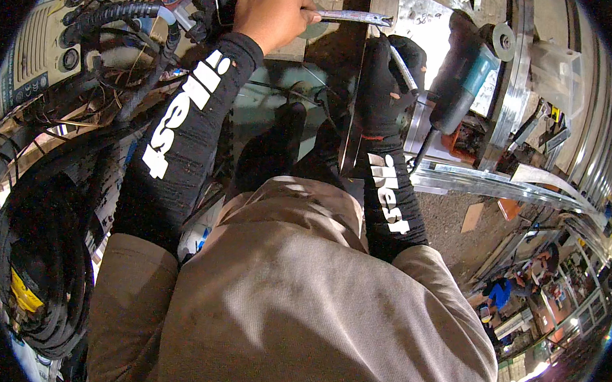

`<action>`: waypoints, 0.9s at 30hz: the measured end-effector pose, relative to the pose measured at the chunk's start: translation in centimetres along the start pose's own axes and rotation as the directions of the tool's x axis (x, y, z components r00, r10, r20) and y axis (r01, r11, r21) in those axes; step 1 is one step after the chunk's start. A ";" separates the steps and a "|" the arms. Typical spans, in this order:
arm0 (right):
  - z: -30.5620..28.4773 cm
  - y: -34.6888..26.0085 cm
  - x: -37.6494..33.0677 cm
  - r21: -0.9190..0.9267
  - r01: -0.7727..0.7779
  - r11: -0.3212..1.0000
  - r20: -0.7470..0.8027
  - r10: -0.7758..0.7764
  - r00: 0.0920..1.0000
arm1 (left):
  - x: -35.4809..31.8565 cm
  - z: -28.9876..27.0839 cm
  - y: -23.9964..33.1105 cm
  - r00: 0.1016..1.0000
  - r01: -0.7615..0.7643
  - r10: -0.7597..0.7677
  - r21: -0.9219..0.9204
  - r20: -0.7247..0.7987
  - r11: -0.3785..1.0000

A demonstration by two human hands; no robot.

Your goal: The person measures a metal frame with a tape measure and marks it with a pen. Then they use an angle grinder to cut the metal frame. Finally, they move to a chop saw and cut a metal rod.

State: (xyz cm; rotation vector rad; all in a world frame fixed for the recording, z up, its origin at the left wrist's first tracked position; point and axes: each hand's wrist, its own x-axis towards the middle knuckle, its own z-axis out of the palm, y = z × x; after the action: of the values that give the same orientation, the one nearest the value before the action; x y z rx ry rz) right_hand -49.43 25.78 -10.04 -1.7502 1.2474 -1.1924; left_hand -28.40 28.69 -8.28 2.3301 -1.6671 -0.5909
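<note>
My bare left hand (275,18) is closed around one end of a slim, flat, silvery strip (354,15) that points right; its far end looks notched. That end reaches over a long metal bar (353,123) running away from me. My right hand (392,80), in a black glove, is just right of the bar, below the strip's tip. A thin, pale, pen-like rod (403,68) slants out of its fingers, its upper end close under the strip. Most of the right fingers are dark and hard to make out.
A teal and black angle grinder (473,78) lies right of my right hand. Beyond it are metal profiles (515,85) and a clear plastic box (559,77). At left stand a beige machine (42,52) and coiled black cables (44,279). A person in blue (500,293) is far right.
</note>
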 end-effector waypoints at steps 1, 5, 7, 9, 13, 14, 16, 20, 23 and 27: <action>0.0 -0.1 0.0 0.019 -0.020 1.000 0.003 0.020 1.000 | 0.0 0.0 0.0 1.000 0.001 -0.001 -0.007 0.003 1.000; 0.0 -0.2 0.1 0.028 -0.037 0.999 0.003 0.037 0.999 | 0.0 -0.2 0.0 1.000 -0.012 0.013 -0.014 0.020 1.000; 0.2 0.0 0.2 0.016 -0.024 1.000 0.008 0.024 1.000 | 0.1 -0.2 0.1 1.000 -0.020 0.020 -0.005 0.012 1.000; 0.6 0.2 0.3 0.036 -0.031 0.999 -0.039 0.033 0.999 | 0.1 -0.2 0.1 1.000 0.003 -0.003 0.002 0.023 1.000; 0.9 0.4 0.4 0.052 -0.022 0.998 -0.064 0.026 0.998 | 0.2 -0.2 0.1 1.000 -0.016 0.016 -0.001 0.021 1.000; 0.9 0.3 0.4 0.038 -0.016 0.999 -0.061 0.018 0.998 | 0.2 -0.2 0.1 1.000 -0.017 0.017 0.001 0.023 1.000; 0.8 0.2 0.4 0.012 -0.002 1.000 -0.055 0.002 0.998 | 0.2 -0.2 0.1 1.000 -0.017 0.017 -0.003 0.025 1.000; 0.4 -0.3 0.4 -0.016 0.004 1.000 -0.050 -0.004 0.999 | 0.2 -0.4 0.2 0.999 -0.027 0.027 0.002 0.022 1.000; 0.1 -0.3 0.2 -0.024 0.011 1.000 -0.008 -0.011 1.000 | 0.1 -0.4 0.3 0.999 -0.026 0.025 0.006 0.024 1.000; 0.0 -0.1 0.3 -0.024 0.020 1.000 0.037 -0.020 0.999 | 0.1 -0.4 0.3 0.999 -0.014 0.014 0.003 0.031 1.000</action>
State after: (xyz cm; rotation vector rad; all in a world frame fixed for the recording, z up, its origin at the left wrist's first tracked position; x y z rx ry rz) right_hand -49.39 25.52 -9.84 -1.7983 1.2307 -1.1559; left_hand -28.42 28.45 -7.83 2.3210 -1.6975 -0.6257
